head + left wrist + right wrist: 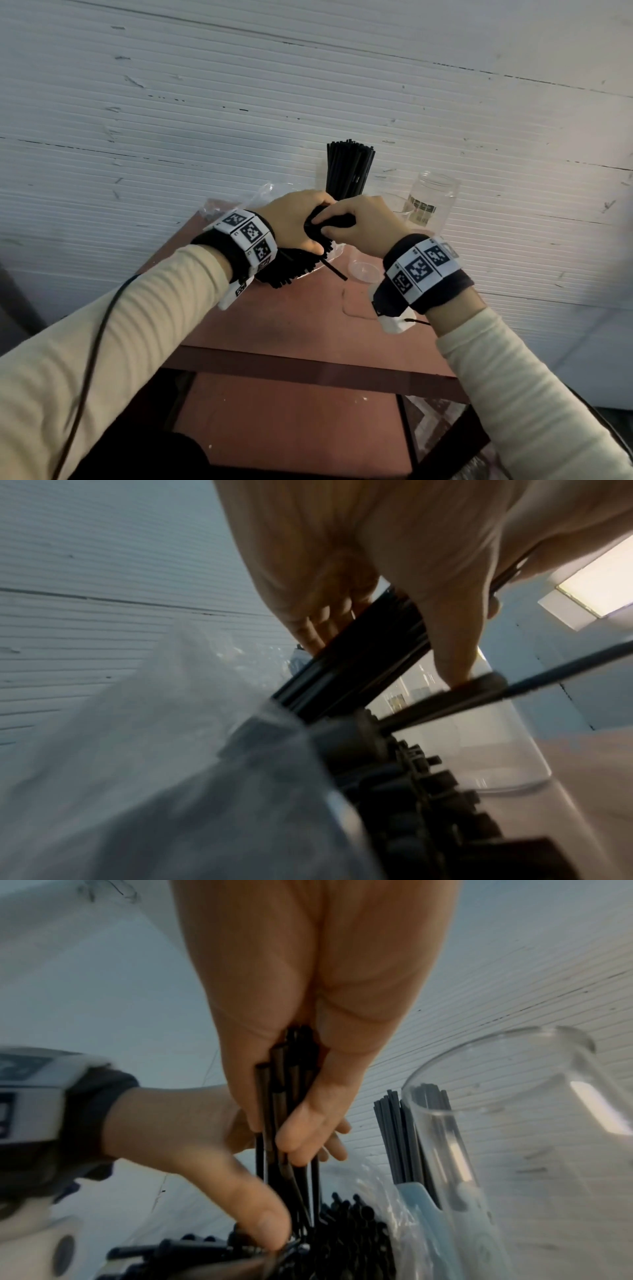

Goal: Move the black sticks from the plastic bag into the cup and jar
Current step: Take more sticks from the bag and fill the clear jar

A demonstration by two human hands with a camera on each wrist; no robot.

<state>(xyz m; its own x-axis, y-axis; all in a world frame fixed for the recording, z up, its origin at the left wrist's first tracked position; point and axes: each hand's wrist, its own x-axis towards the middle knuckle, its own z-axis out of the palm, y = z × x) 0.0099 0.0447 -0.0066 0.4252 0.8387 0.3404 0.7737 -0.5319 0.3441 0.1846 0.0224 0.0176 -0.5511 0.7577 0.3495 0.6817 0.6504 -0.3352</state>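
Many black sticks (291, 267) lie in a clear plastic bag (236, 205) on the red table. My left hand (294, 222) grips the upper end of that bundle; in the left wrist view its fingers (318, 631) curl round the sticks (356, 666). My right hand (363, 226) pinches a small bunch of sticks (284, 1096) just above the bag's open end (342, 1231), touching the left hand (192, 1145). More sticks (349, 168) stand upright behind the hands in a light blue cup (424, 1207). A clear jar (433, 198) stands at the right.
A small clear plastic cup (364, 270) sits on the table (274, 325) below my right wrist. A clear glass vessel (514, 1137) stands close on the right of the blue cup. A white ribbed wall (205, 102) rises right behind the table.
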